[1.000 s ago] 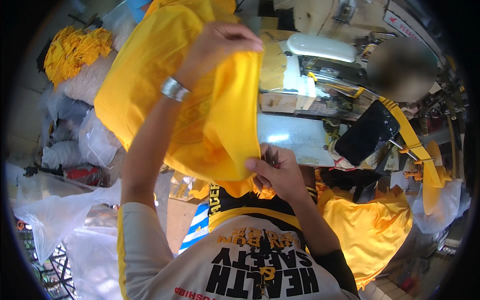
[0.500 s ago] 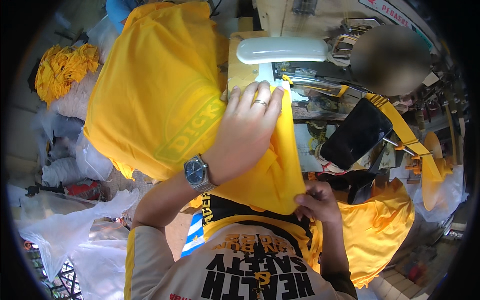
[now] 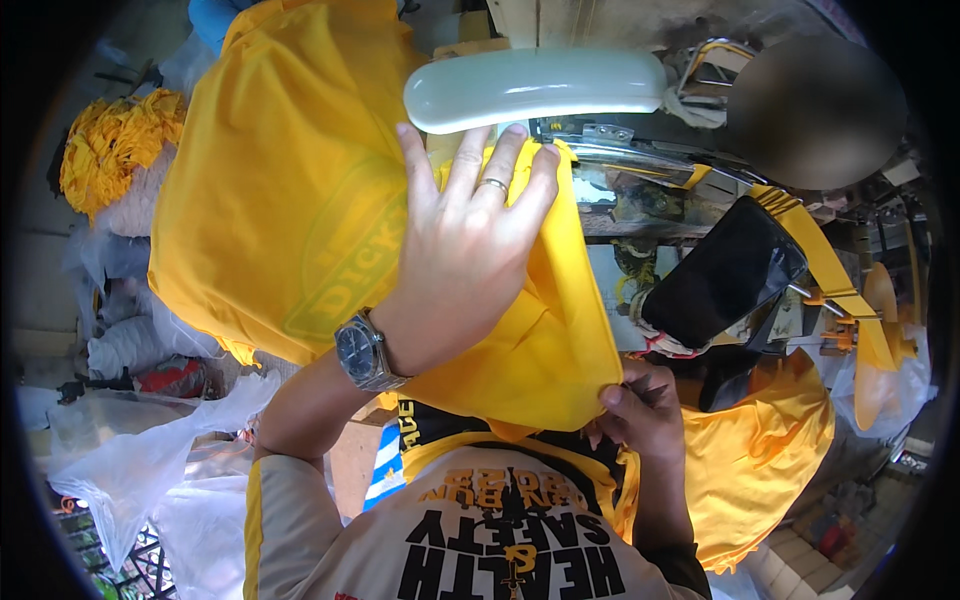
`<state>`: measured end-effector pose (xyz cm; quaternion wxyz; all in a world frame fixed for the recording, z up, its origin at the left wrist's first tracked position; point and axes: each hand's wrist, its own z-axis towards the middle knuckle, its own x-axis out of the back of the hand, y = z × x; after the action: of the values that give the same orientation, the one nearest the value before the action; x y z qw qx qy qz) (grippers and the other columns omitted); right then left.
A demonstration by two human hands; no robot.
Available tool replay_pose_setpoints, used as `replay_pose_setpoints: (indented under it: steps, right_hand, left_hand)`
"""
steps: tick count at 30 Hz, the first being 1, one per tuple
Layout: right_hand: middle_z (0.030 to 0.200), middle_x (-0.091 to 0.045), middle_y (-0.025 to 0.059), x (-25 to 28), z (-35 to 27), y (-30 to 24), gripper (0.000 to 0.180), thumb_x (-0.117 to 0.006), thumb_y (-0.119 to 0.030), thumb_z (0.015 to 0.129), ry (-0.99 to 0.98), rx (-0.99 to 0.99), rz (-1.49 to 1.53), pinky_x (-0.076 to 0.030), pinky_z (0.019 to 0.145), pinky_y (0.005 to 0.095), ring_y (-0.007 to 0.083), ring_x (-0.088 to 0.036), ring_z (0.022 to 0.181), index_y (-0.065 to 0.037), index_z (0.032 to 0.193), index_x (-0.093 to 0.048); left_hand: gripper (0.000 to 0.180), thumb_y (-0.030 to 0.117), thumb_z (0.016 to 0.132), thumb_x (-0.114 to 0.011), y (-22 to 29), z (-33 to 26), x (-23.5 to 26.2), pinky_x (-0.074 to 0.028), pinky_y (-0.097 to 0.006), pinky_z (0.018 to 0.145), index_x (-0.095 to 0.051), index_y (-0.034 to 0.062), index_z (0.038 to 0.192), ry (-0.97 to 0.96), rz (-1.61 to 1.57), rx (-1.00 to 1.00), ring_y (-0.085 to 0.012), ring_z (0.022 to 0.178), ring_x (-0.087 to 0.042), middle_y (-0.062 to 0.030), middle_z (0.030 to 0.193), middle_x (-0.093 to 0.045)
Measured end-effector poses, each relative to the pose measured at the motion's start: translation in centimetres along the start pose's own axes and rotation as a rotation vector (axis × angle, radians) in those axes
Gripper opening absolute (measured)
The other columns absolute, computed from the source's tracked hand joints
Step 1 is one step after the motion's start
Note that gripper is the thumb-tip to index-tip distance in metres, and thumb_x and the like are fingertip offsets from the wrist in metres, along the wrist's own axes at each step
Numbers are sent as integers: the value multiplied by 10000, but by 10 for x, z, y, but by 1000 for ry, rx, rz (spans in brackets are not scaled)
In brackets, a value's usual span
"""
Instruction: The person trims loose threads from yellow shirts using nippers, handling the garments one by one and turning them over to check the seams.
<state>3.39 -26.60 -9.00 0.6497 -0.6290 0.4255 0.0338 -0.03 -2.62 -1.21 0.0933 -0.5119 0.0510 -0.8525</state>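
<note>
Spread across the left and middle of the view is a large piece of yellow fabric, with a faint printed design on it. My left hand lies flat on it, fingers apart, wearing a ring. A metal-banded watch is on that wrist. The fingertips reach the fabric's far end, just below a glossy white rounded bar and beside the metal parts of a machine. Close to my body, my right hand pinches the near right corner of the fabric between thumb and fingers.
To the right, a black phone sits on a holder, near a yellow strip and a thin yellow disc. More yellow fabric hangs at lower right. At left are a crumpled yellow bundle and clear plastic bags.
My left hand's fingers have spread wider, and they reach closer to the white bar. My right hand keeps its pinch on the fabric corner. The whole view has shifted slightly.
</note>
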Motion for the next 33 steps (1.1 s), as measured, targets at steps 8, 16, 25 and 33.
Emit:
replay_pose_setpoints:
  steps: [8, 16, 25, 33]
  right_hand:
    - [656, -581, 8, -1, 14, -11, 103, -605, -52, 933, -23, 16, -92, -428, 453, 187, 22, -456, 450, 35, 951, -656]
    - [629, -573, -19, -8, 39, -6, 156, -595, -127, 961, -70, 75, -222, -382, 430, 162, 9, -492, 458, 12, 926, -656]
    - [657, -580, -28, -22, 76, -15, 177, -607, -164, 959, -20, 91, -211, -410, 450, 162, 4, -530, 511, 1, 908, -643]
    - [714, -584, -53, -22, 108, -10, 93, -660, -103, 901, 34, 334, -410, -353, 459, 151, -12, -467, 525, -14, 908, -635]
  left_hand:
    - [286, 75, 914, -561, -8, 10, -7, -269, -620, 1060, -633, -5, 1179, 54, -240, 72, -345, 1239, -527, -180, 1214, -634]
    - [222, 147, 896, -617, -50, 35, -19, -504, -341, 713, -701, 6, 1046, 42, -462, 74, -317, 780, -658, -199, 919, -686]
    - [179, 164, 875, -641, -129, 60, -77, -468, -413, 944, -659, 44, 1006, 349, -378, -245, -259, 760, -607, -98, 809, -627]
    - [283, 257, 954, -557, -56, -53, -54, -463, -311, 754, -604, -13, 1025, 337, -900, 724, -185, 767, -571, -117, 784, -590]
